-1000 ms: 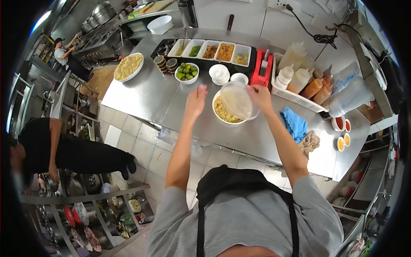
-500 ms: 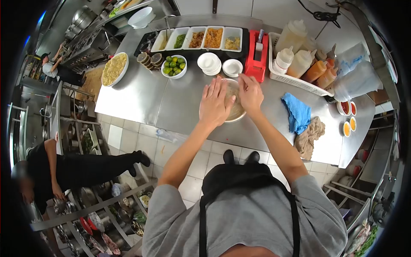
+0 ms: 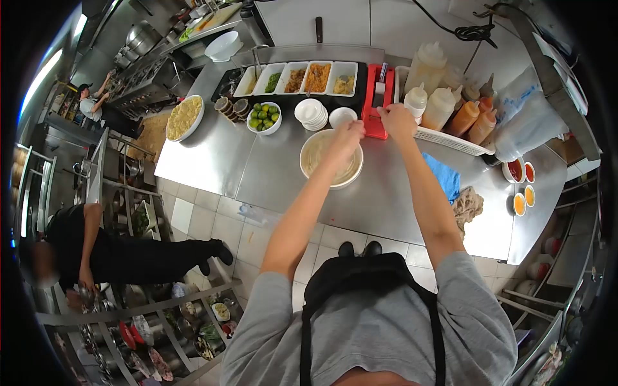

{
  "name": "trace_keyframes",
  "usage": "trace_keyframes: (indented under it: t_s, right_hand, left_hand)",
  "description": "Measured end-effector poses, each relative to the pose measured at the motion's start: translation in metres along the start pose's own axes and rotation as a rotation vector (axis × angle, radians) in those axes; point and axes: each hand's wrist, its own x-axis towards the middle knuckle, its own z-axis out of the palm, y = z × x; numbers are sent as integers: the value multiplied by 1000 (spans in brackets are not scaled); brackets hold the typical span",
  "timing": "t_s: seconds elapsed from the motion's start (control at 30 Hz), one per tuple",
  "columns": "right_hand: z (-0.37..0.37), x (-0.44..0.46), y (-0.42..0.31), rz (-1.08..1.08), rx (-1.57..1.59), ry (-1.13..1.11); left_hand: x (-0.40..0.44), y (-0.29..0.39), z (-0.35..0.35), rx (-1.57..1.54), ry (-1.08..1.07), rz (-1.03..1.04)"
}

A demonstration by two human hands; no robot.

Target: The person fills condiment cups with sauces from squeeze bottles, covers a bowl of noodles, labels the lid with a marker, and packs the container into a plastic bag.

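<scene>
A round bowl [image 3: 311, 171] with a pale rim stands on the steel counter in front of me; what is inside is hard to make out. Over its right side reaches my left hand [image 3: 344, 143], fingers closed together, with anything in them hidden. My right hand [image 3: 399, 122] is at the front end of a red tape dispenser [image 3: 375, 96], its fingers pinched; I cannot make out what they hold. Just behind the bowl are a stack of small white dishes [image 3: 311, 112] and another small white dish [image 3: 341, 116], partly covered by my left hand.
Behind are a row of food trays [image 3: 295, 80] and a bowl of green limes [image 3: 264, 119]. A white basket [image 3: 450, 140] of squeeze bottles, a blue cloth [image 3: 441, 177] and a brown cloth [image 3: 468, 207] lie right. A co-worker [image 3: 129, 257] stands at left.
My left hand, flat over the bowl before, has closed and moved right. My right hand has gone from the bowl's edge rightward to the red dispenser. The view has shifted slightly.
</scene>
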Motion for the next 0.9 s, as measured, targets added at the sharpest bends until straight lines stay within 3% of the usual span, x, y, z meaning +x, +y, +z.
trace_keyframes:
  t_s: [0.07,0.17,0.2,0.23,0.3,0.47,0.63,0.9]
  right_hand:
    - [16,10,10,-1,208,4]
    - [34,10,22,3,532,93]
    - [27,-8,12,-3,666,173]
    - [5,-34,-2,27,778,140]
    - [-4,-88,-8,-25,984,158]
    - [-32,-223,1,338,1189,-239]
    - [-43,-256,1,326,1368,-263]
    - [-35,-260,22,340,1359,-277]
  left_hand:
    - [40,-14,14,-137,-47,-237]
    - [70,-15,13,-302,-129,-361]
    - [83,-24,16,-369,-56,-388]
    - [86,-22,11,-319,-157,-431]
    - [82,-19,14,-401,-129,-462]
    - [82,-19,10,-358,-212,-510]
    - [81,-22,20,-432,-186,-510]
    - [68,-19,41,-331,32,-396]
